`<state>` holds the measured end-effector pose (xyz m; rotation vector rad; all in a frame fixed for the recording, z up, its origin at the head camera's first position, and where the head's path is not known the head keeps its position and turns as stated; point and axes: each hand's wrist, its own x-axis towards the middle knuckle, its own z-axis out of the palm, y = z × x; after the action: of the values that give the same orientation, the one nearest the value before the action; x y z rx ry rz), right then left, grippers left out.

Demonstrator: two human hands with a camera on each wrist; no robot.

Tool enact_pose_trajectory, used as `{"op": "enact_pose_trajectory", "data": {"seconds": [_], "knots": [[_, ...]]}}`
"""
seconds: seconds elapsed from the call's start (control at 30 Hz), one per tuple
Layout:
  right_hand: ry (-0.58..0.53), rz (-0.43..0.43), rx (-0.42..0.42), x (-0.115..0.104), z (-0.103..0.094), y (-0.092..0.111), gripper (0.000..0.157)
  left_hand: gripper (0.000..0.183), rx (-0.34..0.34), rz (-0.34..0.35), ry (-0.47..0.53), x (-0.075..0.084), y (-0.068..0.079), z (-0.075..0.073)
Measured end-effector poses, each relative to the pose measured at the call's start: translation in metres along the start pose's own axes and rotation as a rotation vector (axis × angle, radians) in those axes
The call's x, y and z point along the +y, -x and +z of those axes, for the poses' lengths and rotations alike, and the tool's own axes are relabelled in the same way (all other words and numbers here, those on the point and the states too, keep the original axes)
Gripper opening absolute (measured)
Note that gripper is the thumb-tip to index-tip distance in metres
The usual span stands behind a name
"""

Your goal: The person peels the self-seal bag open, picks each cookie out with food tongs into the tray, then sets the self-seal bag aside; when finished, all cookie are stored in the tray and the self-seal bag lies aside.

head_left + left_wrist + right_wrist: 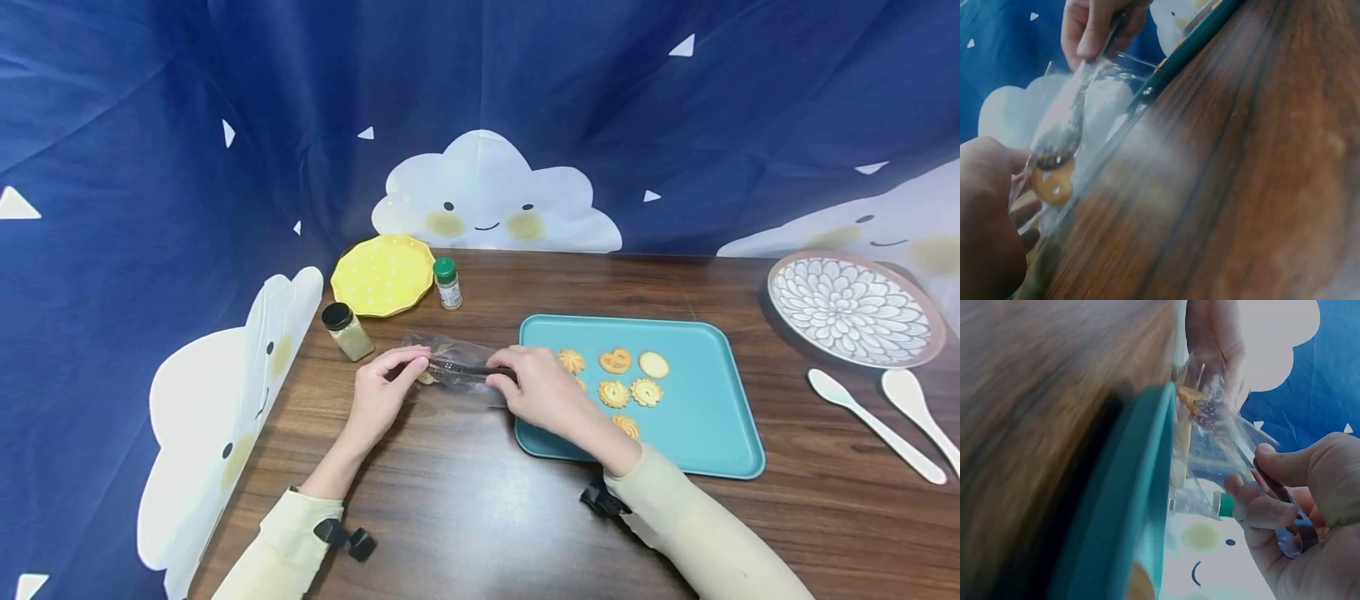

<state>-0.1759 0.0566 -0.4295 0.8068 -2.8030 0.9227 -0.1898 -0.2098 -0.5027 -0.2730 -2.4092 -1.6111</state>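
My right hand point(542, 388) grips dark metal tongs point(1302, 532) by their handles, above the left edge of the teal tray point(701, 400). The perforated tips of the tongs reach into a clear plastic bag point(483, 393). Beside the tips, inside the bag, sits a golden-brown cookie point(1055, 185), perhaps pretzel-shaped; whether the tips still pinch it I cannot tell. At the bag's left end, my left hand point(378, 390) holds the film between thumb and fingers. Several butter cookies point(613, 394) and a pretzel cookie point(615, 360) lie on the tray.
Behind the left hand stand a yellow dotted plate point(382, 277), a black-capped jar point(348, 332) and a green-capped spice bottle point(447, 285). At the far right are a petal-patterned plate point(853, 308) and two white spoons point(877, 425). A blue cloud-print cloth point(480, 75) hangs along the back.
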Motion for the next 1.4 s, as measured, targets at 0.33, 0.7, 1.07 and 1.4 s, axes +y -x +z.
{"op": "enact_pose_trajectory", "data": {"seconds": [0.33, 0.7, 1.07, 1.4], "knots": [[0.370, -0.374, 0.056, 0.027, -0.027, 0.020, 0.016, 0.016, 0.004, -0.012, 0.013, -0.001, -0.001, 0.001], [0.253, -0.177, -0.098, 0.036, -0.033, 0.022, 0.027, 0.020, -0.002, -0.018, 0.006, -0.001, 0.001, 0.001], [0.223, -0.086, -0.170, 0.038, -0.017, 0.016, 0.037, 0.018, -0.008, -0.009, -0.010, -0.001, 0.000, 0.001], [0.266, -0.085, -0.185, 0.037, -0.013, 0.017, 0.037, 0.017, -0.015, -0.006, -0.007, -0.001, 0.000, 0.002]]}}
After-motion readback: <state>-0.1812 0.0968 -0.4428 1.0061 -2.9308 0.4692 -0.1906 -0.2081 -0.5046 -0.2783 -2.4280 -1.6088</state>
